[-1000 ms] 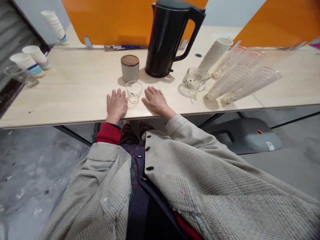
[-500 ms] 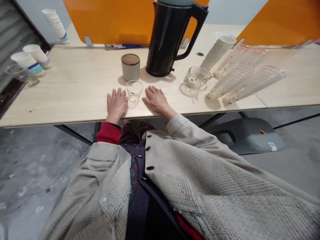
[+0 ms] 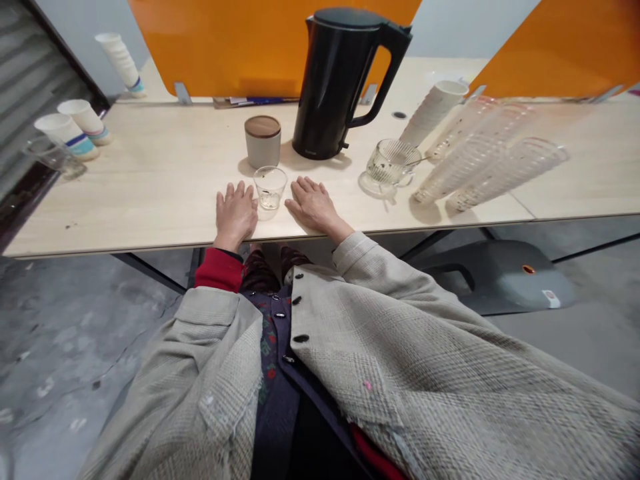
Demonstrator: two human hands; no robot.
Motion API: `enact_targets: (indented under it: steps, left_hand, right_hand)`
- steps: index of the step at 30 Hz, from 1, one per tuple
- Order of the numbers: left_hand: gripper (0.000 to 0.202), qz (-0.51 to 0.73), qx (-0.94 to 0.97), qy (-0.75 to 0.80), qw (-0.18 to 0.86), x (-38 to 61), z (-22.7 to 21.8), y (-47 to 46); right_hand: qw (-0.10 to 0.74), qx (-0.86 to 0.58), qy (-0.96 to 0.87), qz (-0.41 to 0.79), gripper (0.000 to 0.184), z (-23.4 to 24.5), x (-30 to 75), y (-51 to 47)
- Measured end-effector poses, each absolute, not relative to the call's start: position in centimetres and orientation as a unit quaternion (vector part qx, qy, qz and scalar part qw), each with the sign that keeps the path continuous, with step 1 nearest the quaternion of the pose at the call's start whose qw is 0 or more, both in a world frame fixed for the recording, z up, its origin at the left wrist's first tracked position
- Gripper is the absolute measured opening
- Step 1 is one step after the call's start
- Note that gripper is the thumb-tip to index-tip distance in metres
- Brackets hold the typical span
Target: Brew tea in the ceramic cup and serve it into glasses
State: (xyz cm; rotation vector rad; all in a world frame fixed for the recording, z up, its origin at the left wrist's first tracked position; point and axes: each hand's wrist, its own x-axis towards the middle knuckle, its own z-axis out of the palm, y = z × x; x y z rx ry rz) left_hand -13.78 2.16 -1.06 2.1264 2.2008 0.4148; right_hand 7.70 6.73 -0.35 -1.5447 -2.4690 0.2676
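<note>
On the pale wood-grain counter [image 3: 150,207], at the far left, a clear drinking glass [image 3: 53,155] sits just beside two white paper cups with blue and teal bands [image 3: 66,135]. Farther back, a taller stack of paper cups [image 3: 120,60] stands beyond the edge of an orange divider panel [image 3: 250,47].

The left hand [image 3: 236,215] lies palm down near the counter's front edge, its grip fully open and holding nothing. Just to its right, between the two hands, stands a small clear glass tumbler [image 3: 270,189], upright, with its long axis vertical and its open mouth facing up. Whatever lies in its base is too small to make out. Neither hand appears to touch it. It looks light, stiff and fragile, and its smooth, handleless wall could be slippery, so the surest hold would seem to be fingers wrapped gently around the body.

The right hand [image 3: 314,205] rests flat on the other side, its grip equally open and empty. Behind the tumbler stands a grey canister with a wooden lid [image 3: 263,143]; to its right is a black electric kettle [image 3: 330,87], handle towards the right. Farther right are a ribbed glass mug on a clear saucer [image 3: 391,163], a stack of white cups [image 3: 433,113] and long stacks of clear plastic cups [image 3: 493,163].
</note>
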Motion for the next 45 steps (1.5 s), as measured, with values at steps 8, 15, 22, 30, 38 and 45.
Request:
enact_targets:
  steps: [8,15,22,30,38,45]
  left_hand:
    - [0.062,0.124,0.687,0.716,0.025,-13.8,-0.9,2.1]
    - [0.061,0.149,0.688,0.709,0.036,-13.8,-1.2,2.2]
    - [0.062,0.176,0.676,0.712,0.072,-14.1,-0.8,1.8]
    - [0.108,0.271,0.705,0.63,0.182,-15.6,-0.6,1.5]
    - [0.101,0.311,0.687,0.629,0.188,-13.6,-0.1,1.8]
    - [0.077,0.383,0.64,0.634,0.203,-12.3,-0.4,2.1]
  right_hand:
    - [0.101,-0.541,-0.826,0.122,0.087,-0.5,7.6,7.4]
    - [0.069,-0.521,-0.845,0.103,0.078,0.1,7.6,6.7]
    - [0.063,-0.521,-0.847,0.087,0.072,-0.1,7.5,6.4]
    - [0.054,-0.523,-0.847,0.074,0.074,-0.4,7.4,6.3]
    - [0.043,-0.525,-0.847,0.069,0.075,-0.6,7.3,6.5]
    - [0.041,-0.523,-0.849,0.058,0.075,-0.7,7.3,6.3]
